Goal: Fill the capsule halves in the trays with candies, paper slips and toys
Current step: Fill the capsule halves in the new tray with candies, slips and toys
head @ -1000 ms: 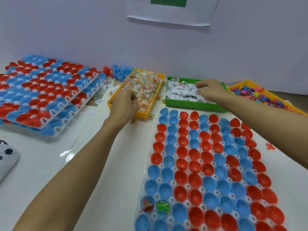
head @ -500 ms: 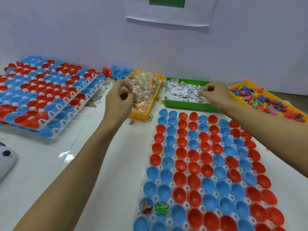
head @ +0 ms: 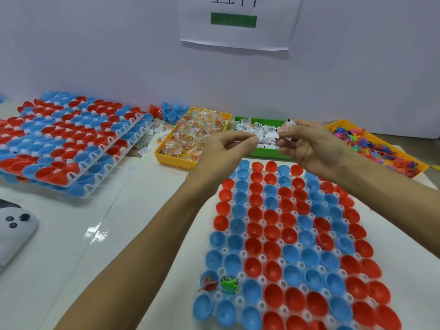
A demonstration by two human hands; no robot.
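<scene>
A white tray of red and blue capsule halves lies in front of me. Two near-left halves hold a red toy and a green toy. Behind it stand a yellow tray of wrapped candies, a green tray of paper slips and an orange tray of coloured toys. My left hand hovers above the tray's far end, its fingertips pinching a small clear-wrapped candy. My right hand is close beside it and pinches white printed paper slips.
Stacked trays of red and blue halves fill the left of the table. Loose halves lie against the wall. A grey-white device sits at the left edge. A paper sign hangs on the wall.
My left hand lifted out of the candy tray and moved right. My right hand left the slip tray with slips. Both hands now meet above the capsule tray's far end.
</scene>
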